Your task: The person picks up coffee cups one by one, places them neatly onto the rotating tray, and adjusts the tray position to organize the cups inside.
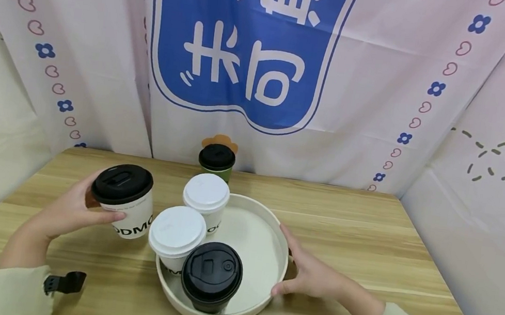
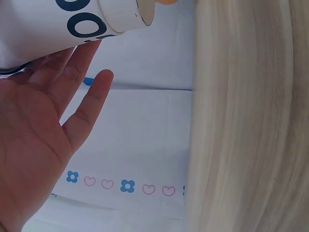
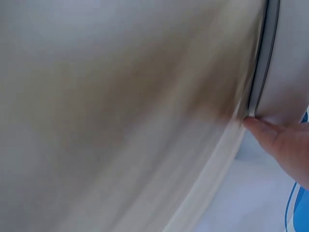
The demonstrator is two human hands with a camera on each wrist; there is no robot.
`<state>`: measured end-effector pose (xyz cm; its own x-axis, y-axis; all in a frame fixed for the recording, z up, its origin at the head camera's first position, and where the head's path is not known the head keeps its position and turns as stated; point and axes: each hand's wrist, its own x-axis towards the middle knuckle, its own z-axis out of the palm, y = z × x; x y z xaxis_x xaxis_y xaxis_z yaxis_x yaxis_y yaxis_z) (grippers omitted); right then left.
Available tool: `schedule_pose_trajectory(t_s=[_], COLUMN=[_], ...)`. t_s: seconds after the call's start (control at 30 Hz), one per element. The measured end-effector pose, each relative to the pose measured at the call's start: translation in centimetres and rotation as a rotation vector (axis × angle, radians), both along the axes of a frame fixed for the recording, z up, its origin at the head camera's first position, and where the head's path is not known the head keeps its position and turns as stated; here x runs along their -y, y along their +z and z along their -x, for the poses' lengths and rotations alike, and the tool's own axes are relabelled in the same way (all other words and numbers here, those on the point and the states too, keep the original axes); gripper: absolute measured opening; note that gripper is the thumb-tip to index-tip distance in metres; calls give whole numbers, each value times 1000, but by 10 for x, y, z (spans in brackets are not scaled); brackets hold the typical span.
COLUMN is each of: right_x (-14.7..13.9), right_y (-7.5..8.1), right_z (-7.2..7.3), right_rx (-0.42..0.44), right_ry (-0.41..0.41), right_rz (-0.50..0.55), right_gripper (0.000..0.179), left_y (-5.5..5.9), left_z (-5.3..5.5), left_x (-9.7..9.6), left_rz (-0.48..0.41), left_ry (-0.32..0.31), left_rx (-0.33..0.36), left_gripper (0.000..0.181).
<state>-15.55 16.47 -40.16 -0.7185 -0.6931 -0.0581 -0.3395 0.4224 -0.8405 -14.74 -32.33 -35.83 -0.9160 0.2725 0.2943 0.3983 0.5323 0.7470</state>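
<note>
In the head view my left hand (image 1: 70,212) grips a white paper cup (image 1: 133,216) with a black lid, just left of the tray. The left wrist view shows this white cup (image 2: 53,29) with bold dark letters, the little finger extended beneath it. My right hand (image 1: 309,273) touches the right rim of a round cream tray (image 1: 284,223), thumb and fingers spread along its edge. On the tray's left side are two white-lidded cups, one farther back (image 1: 206,196) and one nearer (image 1: 177,232), and a black-lidded cup (image 1: 212,275) at the front.
Behind the tray stands a green cup (image 1: 217,161) with a black lid, near the back edge of the wooden table (image 1: 357,226). A printed white and blue cloth (image 1: 239,109) hangs behind the table, and pale walls flank it.
</note>
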Motion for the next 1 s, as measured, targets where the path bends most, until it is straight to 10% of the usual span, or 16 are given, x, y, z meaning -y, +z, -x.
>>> schedule_pose_trajectory(t_s=[0.77,1.0], right_x=[24,8], right_y=[-7,-3], right_z=[-49,-39], right_rx=[10,-21], right_ry=[-294,-171], right_rz=[31,58], right_gripper=[138,131], left_y=[3,5], left_z=[-7,-7], left_x=[10,14], left_rz=[-2,-4], left_ry=[47,58], left_rx=[-1,-4], left_gripper=[77,80])
